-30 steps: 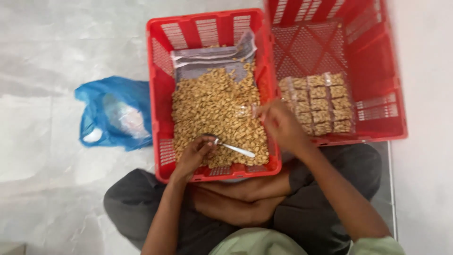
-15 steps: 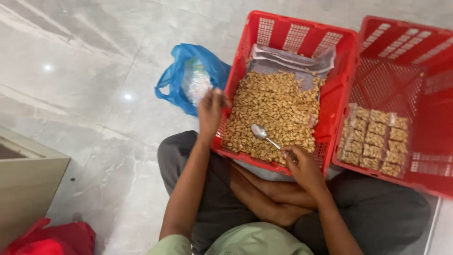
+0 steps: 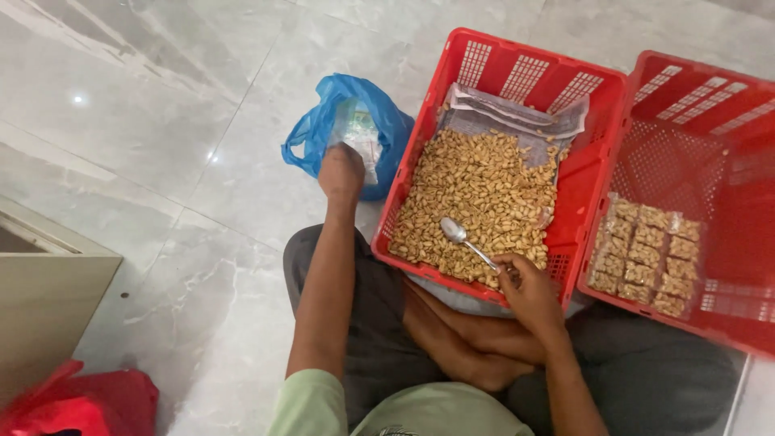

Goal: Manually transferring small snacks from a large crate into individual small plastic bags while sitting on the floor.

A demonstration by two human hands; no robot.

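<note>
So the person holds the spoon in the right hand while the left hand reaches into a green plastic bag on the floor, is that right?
Not quite: the bag is blue, not green. The head view shows the left hand reaching into a blue plastic bag on the floor, while the right hand holds the spoon over the nuts in the red crate.

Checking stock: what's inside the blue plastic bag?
The blue plastic bag shows clear packets; the left hand reaches in, covering the rest. Its bottom is hidden.
</note>
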